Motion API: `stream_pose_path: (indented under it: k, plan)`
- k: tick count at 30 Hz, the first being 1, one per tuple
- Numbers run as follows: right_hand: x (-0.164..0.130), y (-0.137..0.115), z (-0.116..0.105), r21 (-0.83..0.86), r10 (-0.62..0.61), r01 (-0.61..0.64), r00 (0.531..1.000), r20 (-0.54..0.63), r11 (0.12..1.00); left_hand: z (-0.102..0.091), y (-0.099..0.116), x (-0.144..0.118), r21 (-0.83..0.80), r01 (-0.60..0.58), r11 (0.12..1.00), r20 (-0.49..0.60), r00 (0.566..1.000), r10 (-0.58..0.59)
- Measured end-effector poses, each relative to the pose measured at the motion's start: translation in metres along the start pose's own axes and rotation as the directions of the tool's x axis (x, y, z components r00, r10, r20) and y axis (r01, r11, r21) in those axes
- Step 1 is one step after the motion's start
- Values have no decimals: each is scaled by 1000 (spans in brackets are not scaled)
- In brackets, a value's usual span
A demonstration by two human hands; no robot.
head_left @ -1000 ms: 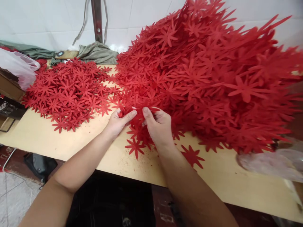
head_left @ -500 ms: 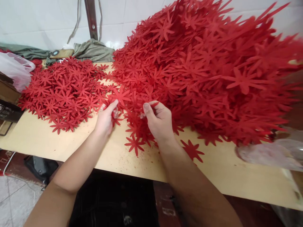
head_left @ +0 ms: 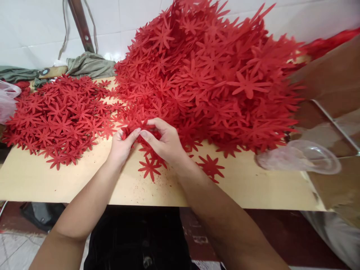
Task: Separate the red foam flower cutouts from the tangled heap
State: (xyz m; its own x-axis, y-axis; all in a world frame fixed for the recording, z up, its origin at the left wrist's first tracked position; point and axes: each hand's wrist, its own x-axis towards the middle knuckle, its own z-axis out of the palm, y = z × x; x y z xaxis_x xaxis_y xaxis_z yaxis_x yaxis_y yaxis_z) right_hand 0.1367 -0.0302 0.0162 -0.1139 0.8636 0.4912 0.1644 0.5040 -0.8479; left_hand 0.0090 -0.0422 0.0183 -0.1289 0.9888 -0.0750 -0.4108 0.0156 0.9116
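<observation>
My left hand (head_left: pixel 121 144) is closed, thumb on top, on a red flower-shaped cutout (head_left: pixel 130 128) with long narrow petals. My right hand (head_left: pixel 165 144) meets it from the right, its thumb tip almost touching the left thumb. Its fingers are pinched at the same cutout, though the fingertips are partly hidden. Behind both hands rises a large heap of red flower cutouts (head_left: pixel 197 86). A lower heap of the same cutouts (head_left: pixel 59 120) spreads out to the left. One loose red flower (head_left: pixel 149 168) lies just in front of my hands.
A pale wooden tabletop (head_left: pixel 84 183) carries the heaps, its front edge close to my body. To the right are a clear plastic container (head_left: pixel 312 157) and a cardboard box (head_left: pixel 332 82). Green cloth (head_left: pixel 91 65) lies by the tiled wall, and a plastic bag (head_left: pixel 7 101) sits far left.
My right hand has moved left to meet my left hand; the two were apart before. The camera view has turned to the right, showing more of the box and container.
</observation>
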Motion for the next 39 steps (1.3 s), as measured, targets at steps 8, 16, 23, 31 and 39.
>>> stream_pose_path:
  k: [8,16,23,31,39]
  plan:
    - [8,12,-4,245,247,-213,962,-120,946,0,-2,2,14,26,1000,-28,999,-26]
    - [7,7,-2,252,285,-254,954,-94,934,4,3,-1,-8,54,999,79,995,-53]
    - [2,5,4,149,240,-227,968,-76,962,2,0,-1,77,22,997,75,997,-28]
    - [2,8,7,281,241,-235,970,12,931,-1,-3,0,48,-14,999,-4,1000,14]
    - [3,9,4,194,264,-263,964,20,945,0,-2,0,63,-11,998,40,999,9]
